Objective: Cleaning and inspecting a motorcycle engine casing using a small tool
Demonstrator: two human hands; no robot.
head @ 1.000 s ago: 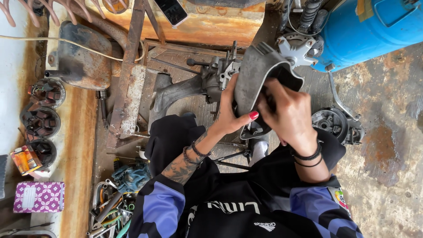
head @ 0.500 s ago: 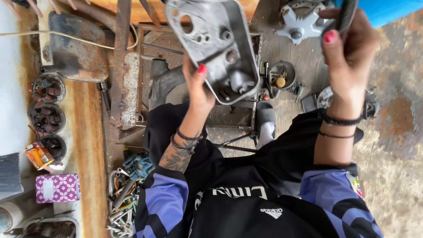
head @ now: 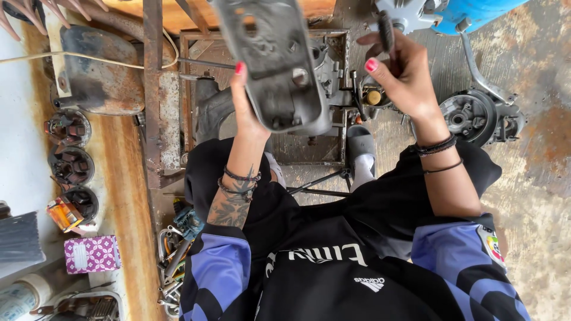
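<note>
Here, seen from the head camera:
Left hand: the left hand is raised, fingers clenched on the edge of a grey metal cover, thumb on its rim.
Cover: held up above the lap, tilted, hollow side toward the camera; holes and a round boss show inside it, and otherwise the hollow holds nothing.
Right hand: the right hand is lifted beside the cover, apart from it, fingers closed around a thin dark tool that sticks up past the fingertips.
Frame: a rusty metal frame lies on the floor under the hands, with dark engine parts inside it.
Engine part: a round grey engine part sits on the floor just right of the right wrist.
Tank: a blue tank shows at the top right.
Round cases: three round dark cases stand in a row at the left, windings inside; an orange packet lies in the lowest.
Box: a purple patterned box sits below them.
Tool pile: loose wrenches lie heaped by the left knee.
</note>
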